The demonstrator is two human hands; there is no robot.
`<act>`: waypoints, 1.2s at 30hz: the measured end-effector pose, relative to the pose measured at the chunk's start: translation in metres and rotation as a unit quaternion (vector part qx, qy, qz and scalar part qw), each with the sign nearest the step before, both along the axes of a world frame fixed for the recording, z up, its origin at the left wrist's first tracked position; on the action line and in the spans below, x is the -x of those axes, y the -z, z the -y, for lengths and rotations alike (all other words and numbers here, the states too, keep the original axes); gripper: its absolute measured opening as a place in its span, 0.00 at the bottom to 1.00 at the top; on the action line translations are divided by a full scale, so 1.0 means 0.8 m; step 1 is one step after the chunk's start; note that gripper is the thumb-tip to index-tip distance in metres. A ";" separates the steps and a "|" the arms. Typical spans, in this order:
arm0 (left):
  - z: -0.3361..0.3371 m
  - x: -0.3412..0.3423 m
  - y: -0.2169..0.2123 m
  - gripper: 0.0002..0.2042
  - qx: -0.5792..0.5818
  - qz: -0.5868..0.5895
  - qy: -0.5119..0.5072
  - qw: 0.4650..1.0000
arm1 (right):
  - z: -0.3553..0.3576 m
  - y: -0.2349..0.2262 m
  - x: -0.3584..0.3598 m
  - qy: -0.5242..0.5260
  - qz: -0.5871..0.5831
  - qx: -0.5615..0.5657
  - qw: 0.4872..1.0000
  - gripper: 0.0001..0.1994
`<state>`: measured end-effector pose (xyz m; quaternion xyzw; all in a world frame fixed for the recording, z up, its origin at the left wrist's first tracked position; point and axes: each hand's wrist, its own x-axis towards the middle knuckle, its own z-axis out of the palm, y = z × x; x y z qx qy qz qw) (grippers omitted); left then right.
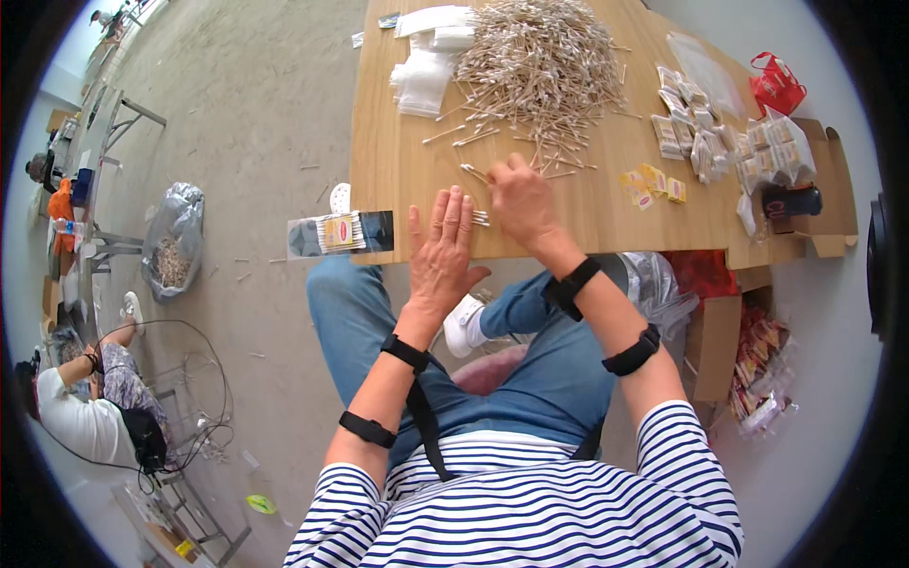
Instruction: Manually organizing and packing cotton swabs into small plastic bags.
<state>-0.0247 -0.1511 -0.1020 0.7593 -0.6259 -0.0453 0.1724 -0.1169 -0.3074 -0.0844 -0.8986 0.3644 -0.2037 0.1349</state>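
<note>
My left hand (440, 251) lies flat at the table's near edge, its fingers stretched out and close together. White tips of a few cotton swabs (480, 218) stick out beside its fingers; the rest of them is hidden under the hand. To the right, my right hand (523, 201) is closed in a pinch on cotton swabs (472, 172), whose tips point left from the fingers. Beyond both hands rises a large heap of loose cotton swabs (544, 71). Left of my left hand, a flat clear packet (339, 232) of swabs with a yellow label overhangs the table corner.
Clear plastic bags (421, 83) lie left of the heap on the wooden table (398, 156). On the right are small yellow cards (653, 182), bundled swab packs (691, 123), a red bag (776, 85) and a cardboard box (824, 189). Another person (95, 417) sits far left.
</note>
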 end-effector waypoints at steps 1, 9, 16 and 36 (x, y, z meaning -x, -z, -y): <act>-0.001 0.001 0.000 0.62 0.004 -0.002 0.001 1.000 | -0.005 0.003 -0.007 -0.006 0.005 0.010 1.000 0.01; -0.003 -0.001 0.003 0.61 -0.003 0.017 -0.003 1.000 | -0.022 0.012 -0.003 -0.105 0.037 -0.004 0.994 0.01; 0.000 0.001 0.001 0.62 -0.015 0.020 -0.005 1.000 | 0.060 0.004 -0.048 0.037 0.028 0.058 0.997 0.01; -0.001 0.002 0.002 0.62 0.006 0.010 -0.003 1.000 | 0.020 -0.010 -0.008 0.043 -0.026 -0.207 0.977 0.04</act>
